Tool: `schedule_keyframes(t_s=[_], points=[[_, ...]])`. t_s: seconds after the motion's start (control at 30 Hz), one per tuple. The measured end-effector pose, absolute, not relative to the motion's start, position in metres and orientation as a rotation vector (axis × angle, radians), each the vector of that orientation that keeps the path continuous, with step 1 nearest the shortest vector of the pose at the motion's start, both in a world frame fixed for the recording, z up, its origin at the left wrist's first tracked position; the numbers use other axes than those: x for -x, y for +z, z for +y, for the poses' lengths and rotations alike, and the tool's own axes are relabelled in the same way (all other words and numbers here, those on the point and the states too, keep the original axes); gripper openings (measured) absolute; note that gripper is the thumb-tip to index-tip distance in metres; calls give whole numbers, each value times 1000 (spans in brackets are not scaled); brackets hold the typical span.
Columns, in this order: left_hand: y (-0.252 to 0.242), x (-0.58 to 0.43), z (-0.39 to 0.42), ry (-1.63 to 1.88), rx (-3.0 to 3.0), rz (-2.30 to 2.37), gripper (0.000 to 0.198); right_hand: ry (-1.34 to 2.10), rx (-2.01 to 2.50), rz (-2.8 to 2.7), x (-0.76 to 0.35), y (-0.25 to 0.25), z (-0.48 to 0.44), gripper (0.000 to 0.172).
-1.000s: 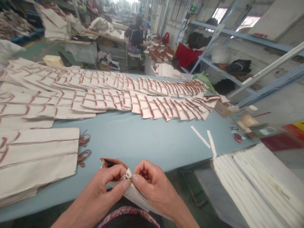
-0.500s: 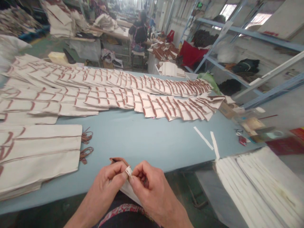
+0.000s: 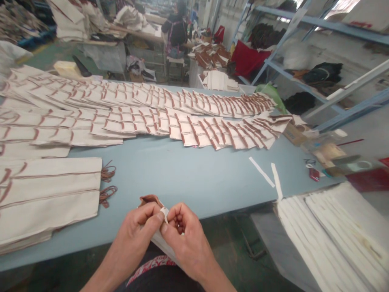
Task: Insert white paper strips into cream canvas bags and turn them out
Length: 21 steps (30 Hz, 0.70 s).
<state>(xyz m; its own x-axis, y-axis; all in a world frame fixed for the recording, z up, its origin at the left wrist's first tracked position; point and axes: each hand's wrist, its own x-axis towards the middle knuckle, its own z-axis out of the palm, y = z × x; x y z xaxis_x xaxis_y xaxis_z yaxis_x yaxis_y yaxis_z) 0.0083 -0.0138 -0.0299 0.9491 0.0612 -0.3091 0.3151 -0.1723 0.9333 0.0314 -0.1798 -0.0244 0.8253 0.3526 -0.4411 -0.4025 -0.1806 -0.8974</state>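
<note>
Close to my body, at the table's near edge, I hold a cream fabric piece (image 3: 165,244) with a brown edge (image 3: 150,198). My left hand (image 3: 140,227) is closed, thumb and forefinger pinching a small white corner of it. Right beside it my right hand (image 3: 184,239) pinches the same corner from the other side, its remaining fingers curled in. Most of the piece hangs below the hands and is hidden by them. To the left lies a stack of cream fabric pieces (image 3: 60,186) with brown cords (image 3: 107,195) sticking out at its right end.
Overlapping rows of cream pieces with brown trim (image 3: 194,129) run across the blue table (image 3: 170,170). Two white strips (image 3: 261,172) lie at the right. A white fabric stack (image 3: 331,231) stands at the near right. Blue shelving (image 3: 273,69) and a person (image 3: 176,32) are farther back.
My view has shifted slightly. Both hands keep pinching the fabric corner; the right fingers have moved a little, and the brown edge now stands more open.
</note>
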Motion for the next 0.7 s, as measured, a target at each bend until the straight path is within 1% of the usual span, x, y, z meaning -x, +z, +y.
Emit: schedule_keyframes(t_s=[0.13, 0.3, 0.43, 0.53, 0.7], points=[[-36, -10, -27, -237, -1701, 352, 44, 634, 1637, 114, -25, -39, -175, 37], [-45, -10, -41, -230, -1621, 422, 45, 469, 1718, 178, -21, -58, -173, 41], [-49, -5, -45, -360, -1443, 391, 58, 507, 1491, 93, -21, -59, -192, 39], [-54, 1, -50, -415, -1346, 411, 60, 495, 1390, 9, -21, -55, -207, 34], [-64, 1, -63, -253, -1318, 588, 48, 415, 1538, 5, -15, -54, -201, 18]])
